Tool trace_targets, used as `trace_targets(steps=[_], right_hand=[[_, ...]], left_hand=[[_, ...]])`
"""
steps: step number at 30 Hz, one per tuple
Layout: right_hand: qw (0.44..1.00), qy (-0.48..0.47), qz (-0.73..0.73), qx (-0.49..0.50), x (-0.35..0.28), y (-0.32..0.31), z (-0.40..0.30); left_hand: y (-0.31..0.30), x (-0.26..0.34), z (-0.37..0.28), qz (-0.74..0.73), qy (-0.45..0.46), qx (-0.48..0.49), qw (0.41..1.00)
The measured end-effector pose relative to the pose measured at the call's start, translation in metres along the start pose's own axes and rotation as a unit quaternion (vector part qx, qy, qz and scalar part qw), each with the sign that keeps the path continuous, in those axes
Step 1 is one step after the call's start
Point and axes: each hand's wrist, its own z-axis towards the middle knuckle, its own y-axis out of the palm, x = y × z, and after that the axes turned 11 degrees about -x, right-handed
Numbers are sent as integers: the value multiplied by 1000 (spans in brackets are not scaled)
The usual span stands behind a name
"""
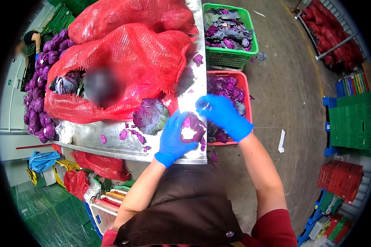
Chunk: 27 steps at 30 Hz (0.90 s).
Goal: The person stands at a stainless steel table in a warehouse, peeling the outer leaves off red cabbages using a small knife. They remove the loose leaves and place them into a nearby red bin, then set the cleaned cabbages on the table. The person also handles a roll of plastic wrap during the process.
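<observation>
My left hand [173,140], in a blue glove, holds a red cabbage [198,131] near the corner of a steel table [89,132]. A pale patch shows on the cabbage's upper side. Just beyond it, at the table's right edge, my gloved right hand [224,114] has its fingers curled; whatever may be inside them is too glare-washed to make out. A large loose cabbage leaf [151,115] lies left of my left hand, with purple leaf scraps [133,135] around it. Behind it lies a torn red mesh sack [136,61] with cabbage in its opening, partly blurred.
Right of the table stand a green crate [250,46] and a red crate [249,102], both filled with cabbage leaves. Peeled cabbages [38,95] are heaped at the table's far left. Another mesh sack [126,15] lies behind. Another person's arm [36,41] shows at far left.
</observation>
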Motion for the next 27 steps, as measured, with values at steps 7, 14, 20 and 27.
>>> trace_targets(steps=[7,14,20,27], right_hand=[[986,-106,-114,-64,3,9,-12],[970,-138,-202,9,13,25,12],[994,-48,-93,32,21,26,18],[999,-16,24,27,33,25,15]], left_hand=[[-8,-1,12,-37,-47,-83,995],[-12,-1,15,-66,-12,-89,994],[-4,-14,14,-62,-5,-41,997],[-8,-7,13,-70,9,-55,996]])
